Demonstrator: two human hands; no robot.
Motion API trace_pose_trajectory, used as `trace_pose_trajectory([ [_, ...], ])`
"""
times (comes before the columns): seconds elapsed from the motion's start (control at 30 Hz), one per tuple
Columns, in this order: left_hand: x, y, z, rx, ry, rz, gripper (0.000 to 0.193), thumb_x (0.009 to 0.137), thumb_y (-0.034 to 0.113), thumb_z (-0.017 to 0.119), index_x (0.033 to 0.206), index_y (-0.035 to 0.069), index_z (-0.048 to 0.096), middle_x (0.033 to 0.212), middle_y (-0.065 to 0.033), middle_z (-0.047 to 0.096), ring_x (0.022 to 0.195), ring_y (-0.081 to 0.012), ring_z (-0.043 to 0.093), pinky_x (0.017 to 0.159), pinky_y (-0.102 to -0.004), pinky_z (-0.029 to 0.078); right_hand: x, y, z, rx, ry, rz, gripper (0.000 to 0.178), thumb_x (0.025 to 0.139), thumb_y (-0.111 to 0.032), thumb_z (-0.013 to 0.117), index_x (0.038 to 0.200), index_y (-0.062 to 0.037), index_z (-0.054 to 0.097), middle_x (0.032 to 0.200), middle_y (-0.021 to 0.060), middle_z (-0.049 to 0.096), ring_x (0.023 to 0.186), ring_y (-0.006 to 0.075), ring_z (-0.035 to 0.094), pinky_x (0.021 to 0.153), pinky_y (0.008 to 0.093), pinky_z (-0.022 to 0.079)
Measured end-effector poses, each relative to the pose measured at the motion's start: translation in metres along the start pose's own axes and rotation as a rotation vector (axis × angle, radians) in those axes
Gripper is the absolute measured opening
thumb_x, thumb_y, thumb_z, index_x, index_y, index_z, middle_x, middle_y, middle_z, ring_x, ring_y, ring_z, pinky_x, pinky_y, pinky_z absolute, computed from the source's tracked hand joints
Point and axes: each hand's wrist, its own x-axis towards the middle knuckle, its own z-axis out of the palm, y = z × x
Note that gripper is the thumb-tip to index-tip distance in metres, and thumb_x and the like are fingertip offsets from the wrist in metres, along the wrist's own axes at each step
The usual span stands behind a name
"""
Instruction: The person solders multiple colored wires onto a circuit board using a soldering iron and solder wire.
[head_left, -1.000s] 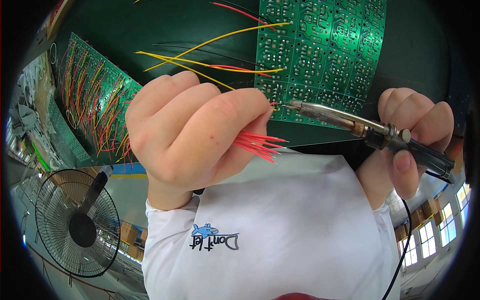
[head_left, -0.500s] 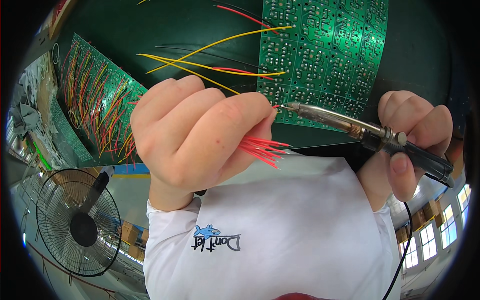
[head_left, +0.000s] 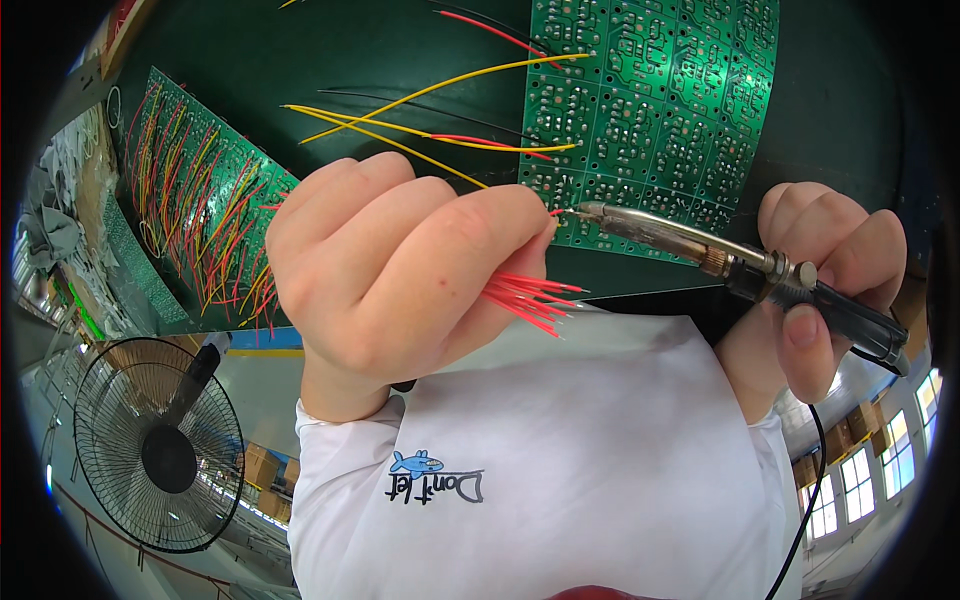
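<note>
My left hand [head_left: 400,270] is closed round a bunch of red wires [head_left: 530,300], whose stripped ends poke out below the fingers. Between its thumb and forefinger, one red wire tip sticks out toward the board. My right hand [head_left: 835,270] grips the black handle of a soldering iron [head_left: 680,240]. The iron's metal tip meets that red wire's end at the lower left of a green circuit board panel [head_left: 640,120]. Yellow wires [head_left: 430,90], along with red and black ones, stretch leftward from the panel's left edge.
Another green circuit board panel [head_left: 225,150], thick with red and yellow wires, lies to the left on the dark green table [head_left: 250,45]. A black fan [head_left: 160,445] stands beyond the table's edge at lower left. The iron's black cord [head_left: 815,490] hangs at lower right.
The view has shifted very slightly, so the board and left hand appear a little farther right. Both hands keep their grips, and the iron's tip stays at the red wire's end.
</note>
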Motion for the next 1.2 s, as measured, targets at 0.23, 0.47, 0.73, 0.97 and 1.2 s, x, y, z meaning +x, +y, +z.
trace_pose_trajectory([
  [0.23,0.0,0.001,0.001,-0.011,-0.009,-0.02,0.019,0.062,0.001,0.081,0.074,0.006,0.068,0.054,-0.0011,0.054,0.045,-0.0166,0.043,0.045,-0.0278,0.033,-0.003,0.001,-0.003,0.059,0.044,-0.01,0.032,0.078,-0.017,0.071,0.087,-0.012,0.041,0.073,0.0044,0.051,0.056,0.0111,0.04,0.054,0.0283,0.028],
  [0.47,0.0,0.001,0.001,0.001,-0.003,0.002,0.019,0.061,0.0,0.081,0.074,0.006,0.068,0.056,-0.0017,0.056,0.045,-0.0172,0.044,0.045,-0.0281,0.035,-0.004,0.001,-0.008,0.107,0.052,0.008,0.028,0.081,-0.016,0.066,0.087,-0.0127,0.039,0.074,0.0047,0.049,0.059,0.012,0.039,0.057,0.0295,0.029],
  [0.73,0.0,0.0,0.002,0.0,0.014,0.01,0.019,0.061,0.0,0.08,0.074,0.006,0.068,0.057,-0.0022,0.057,0.046,-0.0181,0.045,0.046,-0.0286,0.037,-0.004,0.002,-0.008,0.104,0.063,-0.005,0.029,0.079,-0.017,0.066,0.086,-0.0128,0.038,0.072,0.0043,0.048,0.058,0.0121,0.038,0.056,0.0294,0.029],
  [0.97,0.001,0.001,0.002,-0.005,0.014,0.001,0.02,0.06,0.0,0.08,0.074,0.006,0.068,0.057,-0.0023,0.058,0.046,-0.0177,0.045,0.046,-0.0284,0.037,-0.006,0.003,-0.009,0.093,0.075,0.0,0.03,0.079,-0.02,0.065,0.085,-0.0125,0.037,0.072,0.0046,0.046,0.058,0.0128,0.038,0.056,0.0296,0.029],
  [1.2,0.003,0.006,0.005,0.0,-0.019,0.005,0.02,0.061,-0.001,0.081,0.074,0.006,0.068,0.056,-0.0015,0.055,0.047,-0.0174,0.045,0.046,-0.0285,0.036,-0.007,0.0,-0.022,0.143,-0.02,-0.029,0.03,0.08,-0.02,0.065,0.087,-0.0126,0.037,0.071,0.0045,0.045,0.059,0.0136,0.037,0.057,0.0307,0.029],
])
